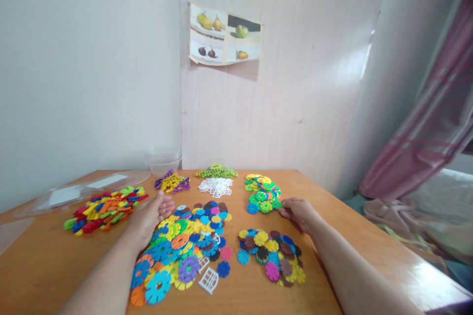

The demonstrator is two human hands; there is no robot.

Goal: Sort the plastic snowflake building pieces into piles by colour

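My left hand [151, 214] rests on its edge with fingers stretched out, against the left side of a big mixed pile of slotted plastic discs [188, 241]. No piece shows in it. My right hand [298, 212] has its fingers bent together at the right edge of a heap of green and yellow slotted discs [265, 196]. Whatever those fingertips hold, if anything, is hidden. Nearer to me lies a heap of small slotted discs [273, 251], yellow, brown, blue and black. A white window-shaped piece [209, 280] lies at the big pile's front edge.
Left of my left hand is a heap of red, yellow and green pieces [107, 209]. Purple-and-yellow pieces [172, 182], white pieces [216, 187] and green pieces [217, 172] lie farther back. Clear bowls [163, 160] and flat plastic lids [88, 187] stand at the back left.
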